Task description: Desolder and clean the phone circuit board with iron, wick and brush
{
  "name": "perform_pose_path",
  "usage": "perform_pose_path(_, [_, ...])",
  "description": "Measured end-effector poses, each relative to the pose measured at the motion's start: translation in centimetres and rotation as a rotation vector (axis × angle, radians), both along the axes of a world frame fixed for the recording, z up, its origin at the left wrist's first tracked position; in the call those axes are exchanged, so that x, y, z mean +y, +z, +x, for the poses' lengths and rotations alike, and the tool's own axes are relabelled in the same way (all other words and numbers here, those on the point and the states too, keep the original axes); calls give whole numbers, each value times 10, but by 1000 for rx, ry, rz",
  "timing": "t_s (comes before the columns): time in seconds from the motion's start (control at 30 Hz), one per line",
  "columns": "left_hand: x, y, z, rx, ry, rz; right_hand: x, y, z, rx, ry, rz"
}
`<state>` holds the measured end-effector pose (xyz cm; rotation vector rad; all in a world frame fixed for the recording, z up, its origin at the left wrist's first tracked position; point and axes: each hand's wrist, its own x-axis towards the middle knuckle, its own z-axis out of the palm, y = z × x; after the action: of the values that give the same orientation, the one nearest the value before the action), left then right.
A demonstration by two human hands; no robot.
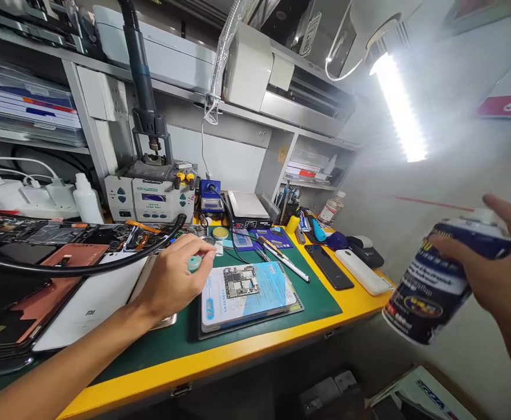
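My right hand [500, 256] grips a dark blue and black spray can [430, 286], tilted, with the forefinger at its white top. A thin red straw [430, 202] points left from the nozzle. Over the left part of the bench my left hand [179, 271] is closed, thumb and forefinger tips together; what they hold, if anything, is too small to make out. A teal round thing [194, 263] shows through the gap between its fingers. To the right of this hand, a phone logic board [241, 281] lies on a blue and white booklet [277, 291].
At the back stand a white hot-air station [150, 201] and a blue soldering unit [210, 195]. Its black hose [84, 271] crosses the left side above several phones. A dark phone [329, 267] and a white phone [363, 272] lie at right. A bright lamp [398, 108] hangs above.
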<state>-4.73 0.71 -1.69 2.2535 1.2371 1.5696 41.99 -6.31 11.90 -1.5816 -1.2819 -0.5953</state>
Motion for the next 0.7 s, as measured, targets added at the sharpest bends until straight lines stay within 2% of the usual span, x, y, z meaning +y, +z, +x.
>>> perform_pose_path(0.07, [1,-1,-1,1,14,25,-36,-26,-34,72,84,-115])
perform_pose_path(0.13, [2,-2,-3,7,31,51,-61,-48,-66,101,155,-314])
perform_pose_path(0.23, [5,-2,-5,8,59,98,-76,-69,-106,82,363,-481])
perform_pose_path(0.27, [7,-1,-6,3,73,118,-75,-73,-117,65,405,-484])
perform_pose_path(0.43, [16,7,-18,-93,200,249,-56,-71,-161,-125,644,-505])
perform_pose_path(0.57, [22,17,-35,-214,331,344,-45,-66,-180,-194,672,-517])
perform_pose_path(0.7, [28,26,-52,-319,411,429,-40,-69,-187,-196,663,-552])
